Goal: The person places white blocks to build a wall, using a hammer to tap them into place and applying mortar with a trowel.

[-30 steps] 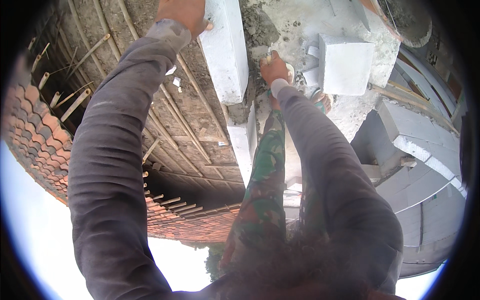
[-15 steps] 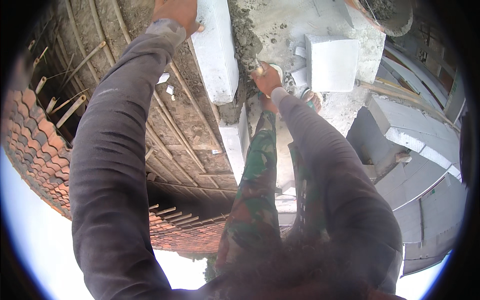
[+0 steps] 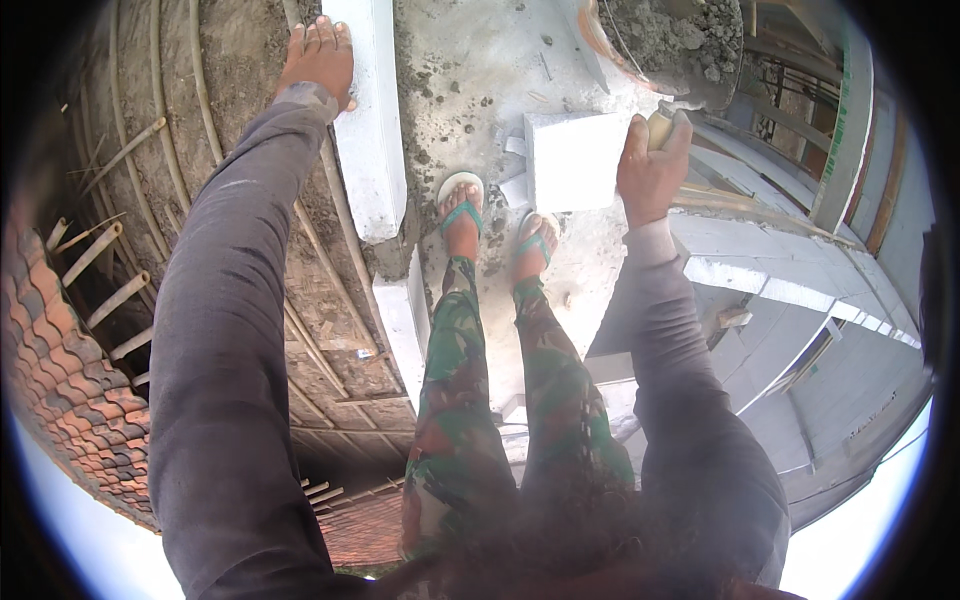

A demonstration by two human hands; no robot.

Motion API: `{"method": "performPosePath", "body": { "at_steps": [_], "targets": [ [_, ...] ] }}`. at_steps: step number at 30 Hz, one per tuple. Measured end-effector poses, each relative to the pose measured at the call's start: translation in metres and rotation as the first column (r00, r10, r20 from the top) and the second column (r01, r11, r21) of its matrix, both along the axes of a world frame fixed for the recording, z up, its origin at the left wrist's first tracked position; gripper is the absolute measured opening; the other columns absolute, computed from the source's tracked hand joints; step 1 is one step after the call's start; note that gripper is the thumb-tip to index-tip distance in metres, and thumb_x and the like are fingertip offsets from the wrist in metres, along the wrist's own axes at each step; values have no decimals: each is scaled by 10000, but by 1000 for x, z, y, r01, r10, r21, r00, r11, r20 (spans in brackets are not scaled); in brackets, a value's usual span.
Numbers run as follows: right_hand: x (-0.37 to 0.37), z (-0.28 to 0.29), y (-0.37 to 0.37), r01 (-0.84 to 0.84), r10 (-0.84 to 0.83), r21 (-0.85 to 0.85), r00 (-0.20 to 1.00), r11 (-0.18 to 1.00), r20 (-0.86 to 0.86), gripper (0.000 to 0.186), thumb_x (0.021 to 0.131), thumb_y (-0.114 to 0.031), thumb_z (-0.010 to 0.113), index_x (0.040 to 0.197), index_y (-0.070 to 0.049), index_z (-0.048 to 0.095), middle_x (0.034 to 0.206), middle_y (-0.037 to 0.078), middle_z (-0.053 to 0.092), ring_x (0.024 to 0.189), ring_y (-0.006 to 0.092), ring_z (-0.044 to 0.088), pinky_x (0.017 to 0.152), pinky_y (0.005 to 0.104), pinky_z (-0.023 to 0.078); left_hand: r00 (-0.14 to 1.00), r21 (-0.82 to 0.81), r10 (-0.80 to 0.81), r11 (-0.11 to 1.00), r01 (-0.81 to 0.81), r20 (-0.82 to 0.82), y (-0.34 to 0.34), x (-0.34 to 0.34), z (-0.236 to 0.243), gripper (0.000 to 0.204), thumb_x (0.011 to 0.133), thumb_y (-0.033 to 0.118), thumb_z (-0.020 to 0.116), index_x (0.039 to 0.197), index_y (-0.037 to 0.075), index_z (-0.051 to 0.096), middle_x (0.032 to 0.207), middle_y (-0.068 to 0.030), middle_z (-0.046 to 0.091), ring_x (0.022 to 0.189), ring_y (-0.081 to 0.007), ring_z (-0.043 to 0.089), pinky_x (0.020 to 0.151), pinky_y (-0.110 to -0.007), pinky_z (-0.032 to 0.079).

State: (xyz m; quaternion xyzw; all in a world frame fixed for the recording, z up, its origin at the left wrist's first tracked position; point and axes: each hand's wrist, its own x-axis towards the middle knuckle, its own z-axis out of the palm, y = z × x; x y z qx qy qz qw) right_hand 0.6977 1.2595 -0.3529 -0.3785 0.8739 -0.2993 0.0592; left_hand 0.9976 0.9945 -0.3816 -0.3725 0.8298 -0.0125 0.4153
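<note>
My left hand point(image 3: 318, 65) lies against the left side of a long white lightweight block point(image 3: 368, 150) in the wall, its fingers stretched out and its thumb at the block's edge. My right hand point(image 3: 652, 165) is closed round the pale handle of a trowel point(image 3: 661, 128); most of its blade is hidden. The trowel points toward a round basin point(image 3: 598, 35) of wet grey mortar point(image 3: 680, 45) at the far right. Between my hands, a loose white block point(image 3: 572, 160) sits on the concrete slab, with small broken pieces beside it.
My sandalled feet point(image 3: 461, 215) stand on the mortar-spattered slab point(image 3: 480, 110). Left of the wall are bamboo poles point(image 3: 320, 270) and an orange tiled roof point(image 3: 70, 390) lower down. Right of the slab, a drop shows grey block walls point(image 3: 800, 260) and an upright board point(image 3: 845, 130).
My right hand has swung the trowel from beside the wall over to the right, near the mortar basin. My view has shifted right, and my left hand remains at the wall block.
</note>
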Motion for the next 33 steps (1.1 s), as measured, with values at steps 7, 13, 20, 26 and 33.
{"method": "performPosePath", "body": {
  "at_steps": [7, 13, 20, 26, 33],
  "targets": [
    [28, -39, -10, 60, -83, 99, 965, 993, 251, 475, 950, -209, 651, 1298, 77, 498, 1063, 260, 676, 932, 389, 682, 839, 441, 523, 991, 24, -68, 997, 71, -116, -6, 21, -18, 919, 846, 450, 749, 1519, -60, 385, 1572, -271, 398, 1513, -391, 312, 1271, -550, 154],
    [193, -191, 63, -14, -271, 328, 533, 945, 802, 550, 897, -176, 660, 1342, 111, 514, 1158, 291, 672, 1073, 404, 674, 923, 426, 516, 986, -10, -99, 995, 98, -134, -8, 22, -20, 919, 827, 443, 765, 1508, -55, 401, 1571, -267, 402, 1503, -394, 327, 1269, -547, 156],
    [334, -304, 134, -279, 95, 526, 932, 804, 350, 422, 1020, -216, 516, 1392, -17, 529, 1197, 131, 681, 1155, 196, 622, 947, 339, 509, 976, 16, -103, 994, 108, -190, -9, 8, -14, 907, 842, 424, 758, 1512, -61, 386, 1586, -256, 389, 1526, -374, 297, 1280, -541, 121],
    [297, -259, 104, -447, -242, 481, 492, 754, 837, 289, 970, -203, 554, 1204, -41, 604, 1035, 112, 654, 958, 217, 631, 785, 354, 519, 983, -27, -80, 997, 77, -165, -10, 28, -26, 920, 862, 429, 745, 1535, -60, 353, 1605, -262, 361, 1538, -381, 274, 1280, -543, 116],
    [223, -223, 60, -208, -411, 374, -180, 904, 894, 155, 877, -136, 617, 988, -29, 635, 732, 62, 579, 478, 197, 494, 440, 359, 401, 993, 21, -77, 997, 79, -88, -5, 9, -6, 942, 859, 448, 748, 1538, -66, 345, 1606, -269, 354, 1535, -392, 272, 1279, -545, 116]
  ]
}}
